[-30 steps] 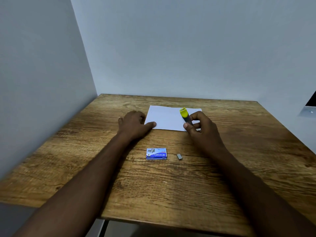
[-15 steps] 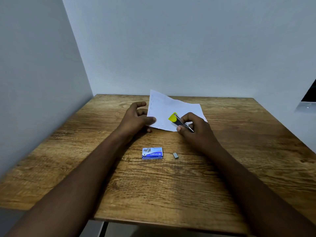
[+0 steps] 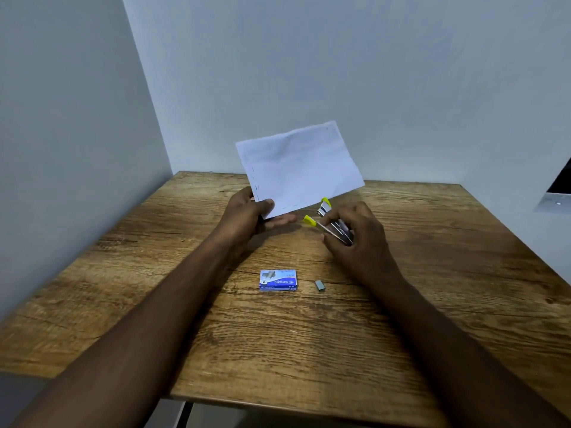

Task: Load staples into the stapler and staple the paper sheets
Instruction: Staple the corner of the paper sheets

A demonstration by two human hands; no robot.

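Nearest on the desk (image 3: 309,350) lies the staple box (image 3: 278,280), a loose staple strip (image 3: 319,286) just right of it. Beyond the box, the right hand (image 3: 355,239) grips the stapler (image 3: 332,225), its mouth gaping; the left hand (image 3: 247,214) pinches the paper sheets (image 3: 298,168) by a corner, lifted upright above the desk

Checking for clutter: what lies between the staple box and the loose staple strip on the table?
Only bare wood of the table separates the staple box from the staple strip, per the head view.
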